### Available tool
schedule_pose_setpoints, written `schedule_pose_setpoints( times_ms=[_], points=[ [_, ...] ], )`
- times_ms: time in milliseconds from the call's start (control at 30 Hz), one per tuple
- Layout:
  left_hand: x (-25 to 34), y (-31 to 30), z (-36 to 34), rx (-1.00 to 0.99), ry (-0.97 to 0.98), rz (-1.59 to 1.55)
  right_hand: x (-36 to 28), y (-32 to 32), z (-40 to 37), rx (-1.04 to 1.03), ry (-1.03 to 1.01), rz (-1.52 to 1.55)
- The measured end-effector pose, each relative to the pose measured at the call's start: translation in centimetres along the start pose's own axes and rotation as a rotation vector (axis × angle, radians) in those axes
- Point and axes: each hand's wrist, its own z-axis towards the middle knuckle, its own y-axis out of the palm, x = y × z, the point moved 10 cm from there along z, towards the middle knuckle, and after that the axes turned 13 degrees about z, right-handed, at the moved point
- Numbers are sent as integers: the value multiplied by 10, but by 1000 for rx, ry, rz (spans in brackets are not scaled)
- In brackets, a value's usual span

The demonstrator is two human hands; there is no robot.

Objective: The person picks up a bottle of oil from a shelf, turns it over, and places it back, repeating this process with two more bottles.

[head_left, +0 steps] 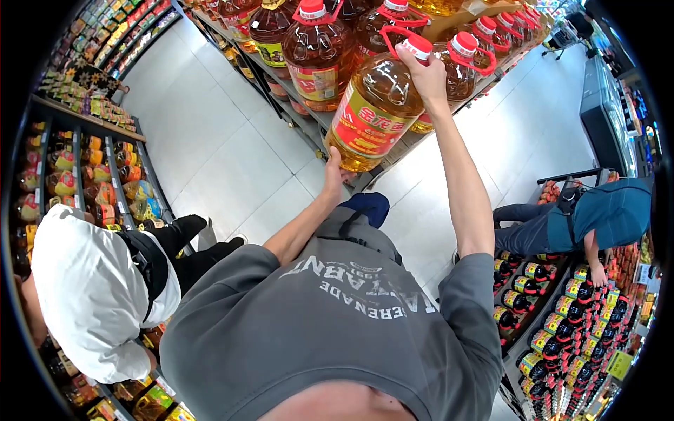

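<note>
A large bottle of cooking oil (pixel 373 116) with a red and gold label and a red cap is tilted in front of the shelf of similar jugs. My right hand (pixel 425 70) is closed at its neck, just below the cap and beside the red carry handle. Low on the bottle's left side, my left hand (pixel 334 172) presses against the base, its fingers partly hidden behind it. Right behind stand another oil bottle (pixel 319 59) and several more with red caps and handles.
On the left, a person in a white top (pixel 98 295) stands beside shelves of bottles (pixel 98 175). A person in a teal shirt (pixel 611 217) reaches toward dark bottles (pixel 554 344) on the right. Pale floor tiles (pixel 232 154) lie between the shelves.
</note>
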Motion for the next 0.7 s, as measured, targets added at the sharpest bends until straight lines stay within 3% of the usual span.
schedule_pose_setpoints(
  times_ms=[133,367,500,600,667,700],
  points=[
    [17,-18,11,97,-66,79,-5,8,1,154,22,-95],
    [36,-24,23,192,-84,111,1,15,5,236,134,-92],
    [46,-22,24,204,-89,128,-3,13,3,256,93,-98],
    [34,-21,39,142,-255,80,-8,10,-2,266,91,-92],
    [29,-10,66,33,-178,-333,-16,9,-10,274,82,-96],
    [40,-9,59,136,-166,-365,-19,7,-13,279,78,-84]
  ],
)
